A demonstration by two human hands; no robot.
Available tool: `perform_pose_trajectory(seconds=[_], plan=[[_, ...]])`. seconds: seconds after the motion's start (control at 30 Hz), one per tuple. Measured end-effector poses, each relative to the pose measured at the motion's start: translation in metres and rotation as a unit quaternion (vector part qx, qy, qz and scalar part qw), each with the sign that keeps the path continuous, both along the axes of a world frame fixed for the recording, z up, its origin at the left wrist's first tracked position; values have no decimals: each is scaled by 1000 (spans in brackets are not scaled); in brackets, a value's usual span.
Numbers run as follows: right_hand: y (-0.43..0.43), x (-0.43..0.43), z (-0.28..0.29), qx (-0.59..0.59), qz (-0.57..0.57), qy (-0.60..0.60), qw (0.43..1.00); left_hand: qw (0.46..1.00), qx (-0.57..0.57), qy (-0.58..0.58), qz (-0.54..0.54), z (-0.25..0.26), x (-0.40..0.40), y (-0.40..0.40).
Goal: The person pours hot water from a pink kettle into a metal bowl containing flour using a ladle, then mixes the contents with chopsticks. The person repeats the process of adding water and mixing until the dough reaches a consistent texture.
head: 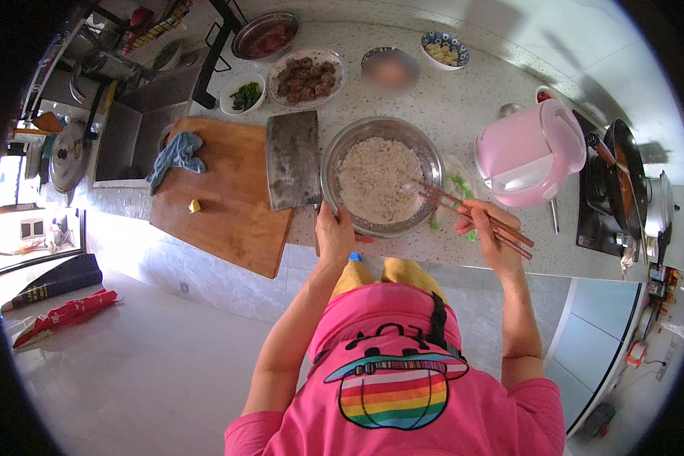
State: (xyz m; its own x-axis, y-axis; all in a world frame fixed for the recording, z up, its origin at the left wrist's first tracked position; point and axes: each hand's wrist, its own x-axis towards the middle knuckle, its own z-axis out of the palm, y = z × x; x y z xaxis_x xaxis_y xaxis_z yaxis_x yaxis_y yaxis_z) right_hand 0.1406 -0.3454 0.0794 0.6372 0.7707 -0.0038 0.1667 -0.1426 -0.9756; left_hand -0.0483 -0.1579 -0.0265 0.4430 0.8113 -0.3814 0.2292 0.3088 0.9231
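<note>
A stainless steel bowl [333, 154] stands on the speckled countertop, holding crumbly pale flour [379, 176]. My left hand [335, 231] grips the near left of its rim, thumb toward the inside. In my right hand [490, 231] is a pair of wooden chopsticks [453, 200]; their tips, coated with flour, reach into the right side of the flour. Just left of the bowl lies a cleaver [293, 159], its broad blade partly over the edge of a wooden cutting board [228, 171]. The cleaver's handle is mostly hidden near my left hand.
On the board are a blue cloth [178, 158] and a small yellow piece [194, 206]. Behind stand chopped greens [245, 96], a plate of browned meat [306, 81], a metal bowl [265, 37], a blurred bowl and a patterned bowl [444, 50]. A pink kettle [527, 151] and wok [624, 171] are rightward.
</note>
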Motion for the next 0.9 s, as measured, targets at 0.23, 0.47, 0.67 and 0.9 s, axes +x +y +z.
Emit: perform_pose_trajectory(seconds=[0.23, 0.47, 0.67, 0.9], plan=[[32, 13, -62, 86, -68, 73, 991, 998, -60, -26, 12, 28, 5, -2], [59, -22, -71, 97, 65, -27, 993, 1000, 1, -5, -10, 12, 3, 2], [34, -26, -14, 72, 180, -263, 945, 970, 228, 85, -26, -27, -5, 5], [16, -26, -6, 44, 365, -366, 855, 977, 136, 158, -38, 5, 0, 7]])
